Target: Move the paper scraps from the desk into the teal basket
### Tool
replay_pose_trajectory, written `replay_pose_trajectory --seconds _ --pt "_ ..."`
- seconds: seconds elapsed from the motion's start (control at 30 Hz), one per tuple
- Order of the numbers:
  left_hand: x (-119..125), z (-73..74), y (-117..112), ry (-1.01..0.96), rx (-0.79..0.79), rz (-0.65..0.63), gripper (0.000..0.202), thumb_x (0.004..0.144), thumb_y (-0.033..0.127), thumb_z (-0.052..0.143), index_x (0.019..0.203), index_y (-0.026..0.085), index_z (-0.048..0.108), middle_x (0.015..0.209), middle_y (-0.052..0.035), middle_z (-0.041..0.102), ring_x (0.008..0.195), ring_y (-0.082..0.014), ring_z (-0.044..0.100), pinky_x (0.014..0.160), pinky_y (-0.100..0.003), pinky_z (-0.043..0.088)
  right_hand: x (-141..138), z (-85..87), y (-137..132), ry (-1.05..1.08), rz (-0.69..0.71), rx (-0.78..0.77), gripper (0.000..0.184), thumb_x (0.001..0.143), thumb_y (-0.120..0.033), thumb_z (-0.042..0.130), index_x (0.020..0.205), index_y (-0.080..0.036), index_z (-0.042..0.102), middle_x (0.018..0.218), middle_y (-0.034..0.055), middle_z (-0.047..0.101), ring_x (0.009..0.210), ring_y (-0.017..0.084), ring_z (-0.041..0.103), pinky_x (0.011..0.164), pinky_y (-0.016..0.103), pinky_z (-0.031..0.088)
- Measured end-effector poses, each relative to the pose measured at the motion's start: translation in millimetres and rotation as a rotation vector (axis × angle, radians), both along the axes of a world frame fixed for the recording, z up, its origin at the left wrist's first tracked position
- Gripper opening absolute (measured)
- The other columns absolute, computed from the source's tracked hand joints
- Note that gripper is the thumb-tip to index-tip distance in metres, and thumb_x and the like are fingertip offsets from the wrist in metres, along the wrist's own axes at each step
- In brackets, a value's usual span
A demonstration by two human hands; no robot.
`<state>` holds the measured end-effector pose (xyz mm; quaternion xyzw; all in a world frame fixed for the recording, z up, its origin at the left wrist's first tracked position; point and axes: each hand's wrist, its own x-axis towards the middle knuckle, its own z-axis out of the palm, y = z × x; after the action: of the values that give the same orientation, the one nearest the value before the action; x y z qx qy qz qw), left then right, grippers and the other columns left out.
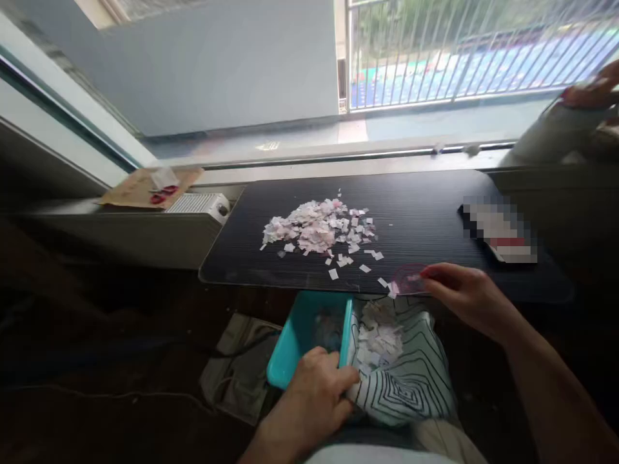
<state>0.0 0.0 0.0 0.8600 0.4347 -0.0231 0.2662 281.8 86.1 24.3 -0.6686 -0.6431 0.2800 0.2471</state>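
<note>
My right hand [461, 293] pinches a thin, see-through pink piece [409, 281], perhaps a plastic sheet, at the table's near edge. Several paper scraps [393, 289] touch its left end. A loose pile of small white and pink paper scraps [316, 225] lies to the left on the dark table [416, 206]. Below the table, my left hand [322, 386] is closed over the near rim of a turquoise bin [285, 361]. The bin's contents are dark and blurred. Beside it, a patterned cloth [411, 386] with black lines bears more paper scraps [380, 338].
A blurred-out flat object [503, 232] lies at the table's right. Left of the table are a radiator [193, 205] and a brown paper sheet [126, 188] with red items on the ledge. A bag-like thing [242, 374] rests on the floor. Behind stands a window with railings [459, 64] outside.
</note>
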Motion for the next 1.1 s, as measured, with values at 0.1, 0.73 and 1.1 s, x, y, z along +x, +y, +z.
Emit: replay_pose_trajectory --seconds 0.1,0.73,1.1 --pt "2 2.1 2 0.004 0.015 -0.016 0.009 0.071 0.016 0.056 0.078 0.021 0.058 0.069 0.0006 0.052 0.067 -0.016 0.047 0.065 -0.03 0.03 -1 -5.7 5 0.056 -0.068 0.05 0.024 0.074 -0.039 0.059 0.086 -0.021 0.069 0.085 0.0029 0.071 0.079 0.02 0.065 0.072 0.028 0.049" --pt "3 -4.8 6 -0.053 0.023 0.077 0.011 0.07 0.017 0.059 0.079 0.022 0.061 0.069 0.0014 0.051 0.069 -0.0152 0.046 0.071 -0.029 0.033 -9 -27.3 48 0.227 -0.128 0.111 0.028 0.071 -0.04 0.065 0.088 -0.019 0.072 0.083 0.0045 0.073 0.077 0.021 0.067 0.076 0.032 0.051" --pt "-1 -3.8 1 -0.067 0.009 0.059 0.006 0.072 0.02 0.06 0.079 0.021 0.061 0.068 0.001 0.053 0.068 -0.0153 0.047 0.071 -0.029 0.035 -42 -33.4 63 0.324 -0.089 0.236 0.031 0.073 -0.041 0.063 0.091 -0.018 0.072 0.084 0.0055 0.073 0.073 0.02 0.067 0.07 0.03 0.052"
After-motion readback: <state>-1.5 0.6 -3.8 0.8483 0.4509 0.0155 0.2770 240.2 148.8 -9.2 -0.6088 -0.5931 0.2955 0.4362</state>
